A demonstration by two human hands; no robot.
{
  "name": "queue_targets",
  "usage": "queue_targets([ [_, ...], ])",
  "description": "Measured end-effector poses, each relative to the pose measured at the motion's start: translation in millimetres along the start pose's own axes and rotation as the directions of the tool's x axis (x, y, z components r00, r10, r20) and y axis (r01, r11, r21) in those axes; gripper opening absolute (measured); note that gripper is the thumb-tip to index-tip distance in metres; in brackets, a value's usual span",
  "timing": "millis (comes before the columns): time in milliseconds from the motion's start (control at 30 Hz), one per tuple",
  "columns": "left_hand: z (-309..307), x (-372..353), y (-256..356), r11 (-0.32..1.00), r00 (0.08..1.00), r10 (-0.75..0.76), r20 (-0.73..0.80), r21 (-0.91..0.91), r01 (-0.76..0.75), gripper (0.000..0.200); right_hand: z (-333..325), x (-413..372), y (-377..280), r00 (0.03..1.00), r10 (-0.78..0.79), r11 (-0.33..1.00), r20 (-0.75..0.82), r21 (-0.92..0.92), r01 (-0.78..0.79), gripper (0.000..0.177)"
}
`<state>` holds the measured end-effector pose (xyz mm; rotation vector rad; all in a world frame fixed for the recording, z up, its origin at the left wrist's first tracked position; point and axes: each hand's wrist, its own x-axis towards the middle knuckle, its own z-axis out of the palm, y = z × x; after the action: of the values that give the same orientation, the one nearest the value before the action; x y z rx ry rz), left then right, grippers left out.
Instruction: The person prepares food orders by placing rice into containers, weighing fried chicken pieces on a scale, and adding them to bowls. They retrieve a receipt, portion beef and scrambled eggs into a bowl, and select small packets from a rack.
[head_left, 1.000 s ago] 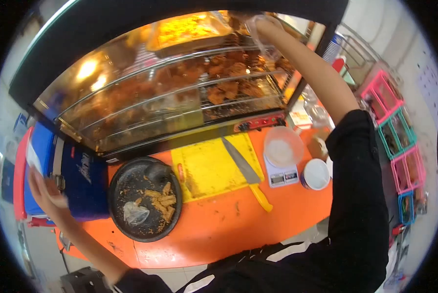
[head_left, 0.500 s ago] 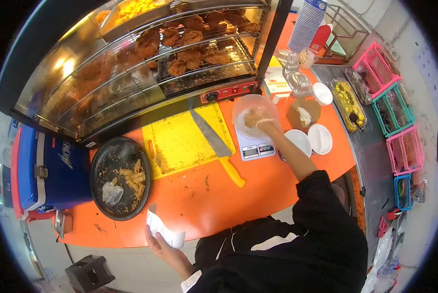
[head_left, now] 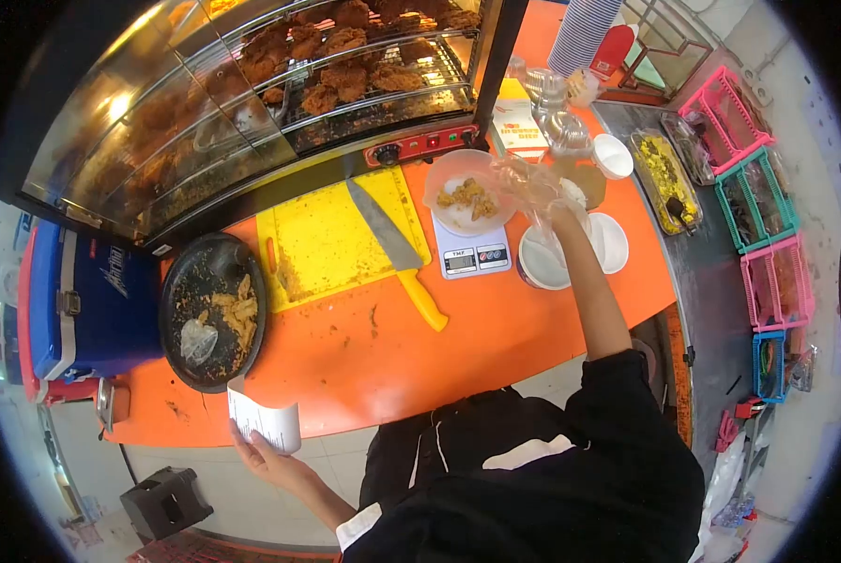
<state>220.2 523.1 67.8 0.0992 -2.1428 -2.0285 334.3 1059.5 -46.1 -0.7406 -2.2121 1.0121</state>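
Note:
My left hand (head_left: 268, 455) holds a curled white paper slip (head_left: 268, 424) below the counter's front edge. My right hand (head_left: 547, 208), in a clear plastic glove, is over the right side of the counter, just right of a translucent bowl (head_left: 444, 208); its fingers are blurred. Pieces of fried food (head_left: 470, 198) lie in the bowl, which sits on a white scale (head_left: 475, 258). Below my right hand stands a white tub (head_left: 542, 261). A brown paper piece with white food (head_left: 573, 194) is partly hidden behind the glove.
A yellow cutting board (head_left: 317, 244) bears a knife with a yellow handle (head_left: 422, 300). At left are a black round tray (head_left: 178, 361) and a blue cooler (head_left: 111, 300). A heated display case (head_left: 298, 164) stands behind. Clear containers (head_left: 567, 131) and stacked cups (head_left: 585, 36) stand at back right.
My right hand has come out of the bowl and moved right, uncovering the fried pieces. My left hand with the paper has shifted left. The whole view has shifted slightly.

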Motion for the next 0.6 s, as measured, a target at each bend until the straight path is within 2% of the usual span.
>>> queue_targets([
  [33, 1, -3, 0, 1.0, 1.0, -0.013, -0.004, -0.014, 0.013, 0.04, 2, -2, 6, 0.996, -0.084, 0.996, -0.043, 0.026, 0.085, 0.02],
  [67, 0, -3, -3, 1.0, 1.0, -0.014, -0.008, -0.017, 0.014, 0.04, -5, -2, -16, 0.995, -0.088, 0.996, -0.04, 0.025, 0.089, 0.02],
  [133, -4, -1, -8, 0.997, 0.999, -0.041, -0.02, -0.069, 0.039, 0.043, -29, 1, -113, 0.995, 0.0, 1.0, 0.099, -0.005, 0.0, 0.019],
  [167, -4, -2, -7, 0.997, 0.999, -0.038, -0.029, -0.075, 0.036, 0.043, -33, 8, -145, 0.995, -0.01, 1.0, 0.103, -0.003, 0.011, 0.019],
  [233, -2, -1, -2, 0.989, 0.994, -0.084, -0.068, -0.129, 0.074, 0.045, -35, 30, -201, 0.999, 0.049, 0.999, -0.014, 0.012, -0.049, 0.018],
  [267, 0, -1, 2, 0.986, 0.993, -0.069, -0.094, -0.158, 0.053, 0.045, -34, 50, -221, 1.0, 0.007, 1.0, -0.014, 0.018, -0.006, 0.018],
  [300, 1, -1, 6, 0.988, 0.988, -0.086, -0.127, -0.14, 0.068, 0.046, -33, 74, -241, 0.937, -0.344, 0.932, -0.064, -0.143, 0.332, 0.02],
  [333, 0, 0, 8, 0.989, 0.982, -0.102, -0.158, -0.122, 0.083, 0.047, -31, 96, -265, 0.755, -0.652, 0.733, -0.066, -0.308, 0.606, 0.021],
  [400, -5, 4, 8, 0.988, 0.977, -0.083, -0.198, -0.144, 0.055, 0.047, -23, 131, -325, 0.651, -0.758, 0.61, -0.024, -0.378, 0.696, 0.022],
  [433, -8, 6, 7, 0.989, 0.974, -0.086, -0.21, -0.138, 0.057, 0.048, -12, 155, -341, 0.513, -0.857, 0.42, 0.036, -0.528, 0.738, 0.023],
  [467, -12, 6, 5, 0.987, 0.971, -0.074, -0.225, -0.155, 0.039, 0.048, -1, 180, -355, 0.49, -0.871, 0.404, 0.028, -0.527, 0.748, 0.023],
  [533, -15, 13, 4, 0.99, 0.949, -0.096, -0.3, -0.126, 0.061, 0.047, 21, 224, -379, 0.665, -0.698, 0.305, 0.266, -0.73, 0.612, 0.024],
  [567, -8, 15, 13, 0.989, 0.948, -0.088, -0.305, -0.141, 0.046, 0.047, 32, 250, -388, 0.733, -0.612, 0.358, 0.298, -0.721, 0.592, 0.025],
  [600, 0, 12, 27, 0.995, 0.937, -0.088, -0.338, -0.079, 0.065, 0.047, 45, 279, -396, 0.785, -0.541, 0.427, 0.302, -0.706, 0.565, 0.025],
])
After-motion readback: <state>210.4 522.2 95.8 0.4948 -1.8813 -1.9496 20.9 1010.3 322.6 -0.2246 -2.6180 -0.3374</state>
